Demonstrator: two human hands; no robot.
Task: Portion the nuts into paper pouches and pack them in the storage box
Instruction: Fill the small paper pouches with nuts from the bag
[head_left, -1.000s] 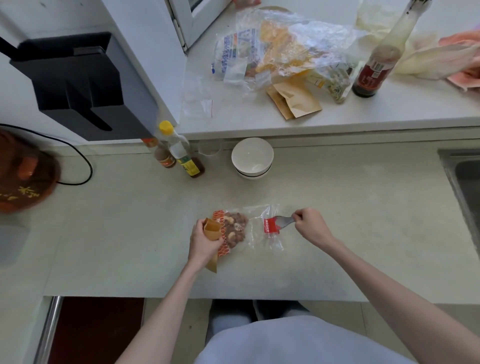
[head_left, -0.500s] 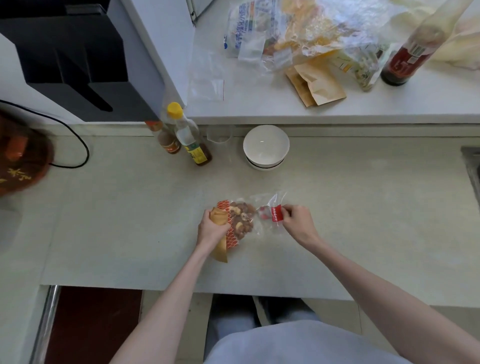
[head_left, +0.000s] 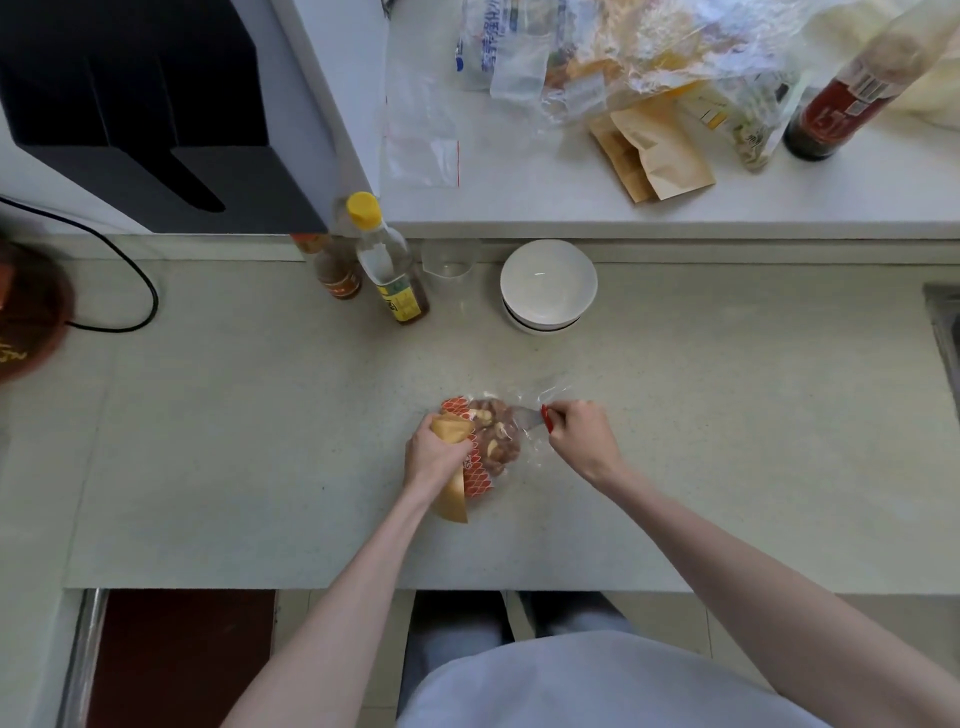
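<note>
My left hand (head_left: 435, 451) grips the paper pouch (head_left: 451, 470) at 9 o'clock of the nut bag (head_left: 491, 441), right hand (head_left: 581, 435) at 3 holds the spoon (head_left: 531, 417), pointing L-R into the bag btw them.

Nut bag (head_left: 493, 441) lies on the counter (head_left: 727, 441), between left hand (head_left: 434, 454) and right hand (head_left: 582, 436). Bowl (head_left: 548, 286) stands behind it; bottles (head_left: 387, 260) left of bowl.

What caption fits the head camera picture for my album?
Left hand holds a paper pouch while right hand digs a spoon into the nut bag.
</note>
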